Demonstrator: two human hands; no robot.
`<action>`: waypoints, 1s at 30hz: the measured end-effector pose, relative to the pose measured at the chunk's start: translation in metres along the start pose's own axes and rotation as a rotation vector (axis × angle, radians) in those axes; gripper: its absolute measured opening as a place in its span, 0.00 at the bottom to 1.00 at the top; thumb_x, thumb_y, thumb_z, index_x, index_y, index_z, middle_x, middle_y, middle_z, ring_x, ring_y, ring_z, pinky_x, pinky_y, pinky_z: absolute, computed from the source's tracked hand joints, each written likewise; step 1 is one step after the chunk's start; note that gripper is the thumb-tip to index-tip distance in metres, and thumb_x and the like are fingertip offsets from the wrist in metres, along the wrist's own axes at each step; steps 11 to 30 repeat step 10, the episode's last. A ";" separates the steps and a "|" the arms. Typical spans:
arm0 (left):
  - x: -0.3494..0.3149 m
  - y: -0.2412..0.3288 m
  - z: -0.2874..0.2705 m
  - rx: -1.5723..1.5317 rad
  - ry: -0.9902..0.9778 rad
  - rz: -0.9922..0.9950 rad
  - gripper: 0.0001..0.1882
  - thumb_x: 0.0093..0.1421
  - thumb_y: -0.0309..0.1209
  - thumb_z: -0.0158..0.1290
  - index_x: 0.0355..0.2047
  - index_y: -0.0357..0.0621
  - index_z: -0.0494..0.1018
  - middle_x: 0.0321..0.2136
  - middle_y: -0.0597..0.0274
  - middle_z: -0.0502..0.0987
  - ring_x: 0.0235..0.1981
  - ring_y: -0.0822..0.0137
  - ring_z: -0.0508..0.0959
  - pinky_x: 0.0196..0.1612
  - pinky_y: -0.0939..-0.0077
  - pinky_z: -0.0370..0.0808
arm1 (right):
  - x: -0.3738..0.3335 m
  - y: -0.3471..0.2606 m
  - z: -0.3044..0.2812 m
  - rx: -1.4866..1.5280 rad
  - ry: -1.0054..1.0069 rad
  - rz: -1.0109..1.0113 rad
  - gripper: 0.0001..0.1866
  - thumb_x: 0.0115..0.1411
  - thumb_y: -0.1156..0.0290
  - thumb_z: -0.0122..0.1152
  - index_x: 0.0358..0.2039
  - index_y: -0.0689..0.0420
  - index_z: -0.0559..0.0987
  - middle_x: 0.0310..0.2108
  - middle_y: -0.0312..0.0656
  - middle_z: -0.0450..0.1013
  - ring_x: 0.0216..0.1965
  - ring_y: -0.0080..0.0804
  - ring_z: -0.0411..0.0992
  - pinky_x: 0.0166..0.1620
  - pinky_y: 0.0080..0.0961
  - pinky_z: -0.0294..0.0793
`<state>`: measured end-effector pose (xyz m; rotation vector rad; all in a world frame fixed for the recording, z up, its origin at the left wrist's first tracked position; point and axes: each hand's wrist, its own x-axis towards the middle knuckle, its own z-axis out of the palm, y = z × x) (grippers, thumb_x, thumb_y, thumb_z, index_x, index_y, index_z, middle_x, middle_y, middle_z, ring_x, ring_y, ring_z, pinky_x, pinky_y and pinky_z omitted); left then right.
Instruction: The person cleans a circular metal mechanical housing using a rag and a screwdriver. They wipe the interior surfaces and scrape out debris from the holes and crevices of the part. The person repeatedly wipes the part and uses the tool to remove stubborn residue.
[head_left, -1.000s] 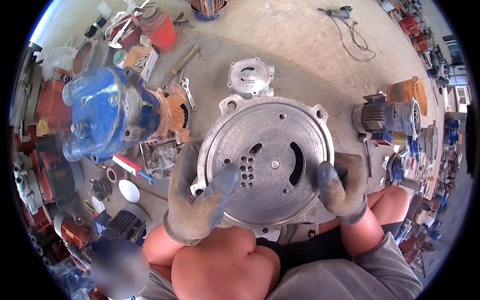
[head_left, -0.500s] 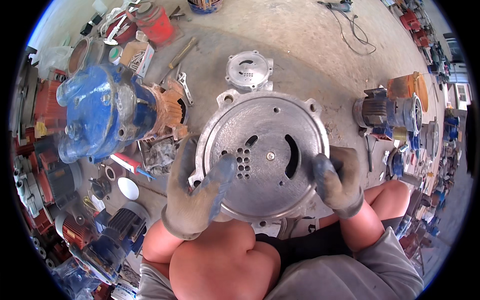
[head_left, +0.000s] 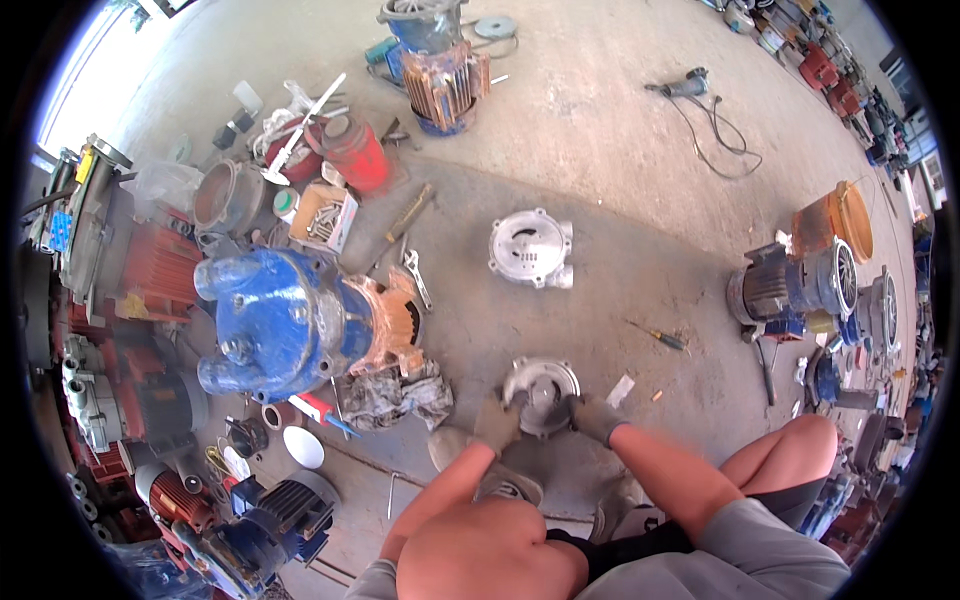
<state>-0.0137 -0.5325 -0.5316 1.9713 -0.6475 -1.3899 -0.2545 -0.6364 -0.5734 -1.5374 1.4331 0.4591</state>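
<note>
A round silver metal cover plate (head_left: 548, 392) with lugs on its rim is down at the floor in front of my feet. My gloved left hand (head_left: 497, 422) grips its left edge, the fingers closed round the rim. On the opposite edge, my gloved right hand (head_left: 596, 419) closes on the rim too. The gloves hide parts of the plate's sides, and blur hides its slots. Farther ahead lies a similar light metal casting (head_left: 530, 247) with a curved slot, small holes and pipe stubs at its side.
To my left lies a blue motor-pump unit (head_left: 270, 325), with a grey rag (head_left: 395, 395) and an adjustable wrench (head_left: 418, 280) nearby. A screwdriver (head_left: 660, 336) lies right of centre. An orange-rimmed motor (head_left: 790, 285) stands farther right, and a corded power tool (head_left: 690, 85) lies far ahead.
The cover plate has gone from close before me down to the floor, with both hands still on it. My view has shifted, showing more floor ahead.
</note>
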 end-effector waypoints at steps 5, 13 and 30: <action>-0.008 0.007 0.001 -0.048 0.047 -0.067 0.43 0.71 0.58 0.60 0.66 0.26 0.67 0.51 0.28 0.82 0.39 0.46 0.90 0.40 0.57 0.87 | -0.022 -0.021 -0.017 -0.004 -0.060 -0.006 0.35 0.77 0.45 0.47 0.64 0.66 0.78 0.55 0.66 0.82 0.59 0.66 0.79 0.65 0.54 0.75; 0.017 -0.039 -0.001 0.126 -0.058 0.010 0.48 0.71 0.56 0.62 0.73 0.26 0.61 0.59 0.25 0.79 0.55 0.42 0.86 0.61 0.49 0.83 | -0.052 -0.042 -0.101 -0.371 -0.227 -0.269 0.39 0.74 0.38 0.53 0.67 0.60 0.77 0.57 0.66 0.81 0.61 0.62 0.79 0.67 0.49 0.75; 0.017 -0.039 -0.001 0.126 -0.058 0.010 0.48 0.71 0.56 0.62 0.73 0.26 0.61 0.59 0.25 0.79 0.55 0.42 0.86 0.61 0.49 0.83 | -0.052 -0.042 -0.101 -0.371 -0.227 -0.269 0.39 0.74 0.38 0.53 0.67 0.60 0.77 0.57 0.66 0.81 0.61 0.62 0.79 0.67 0.49 0.75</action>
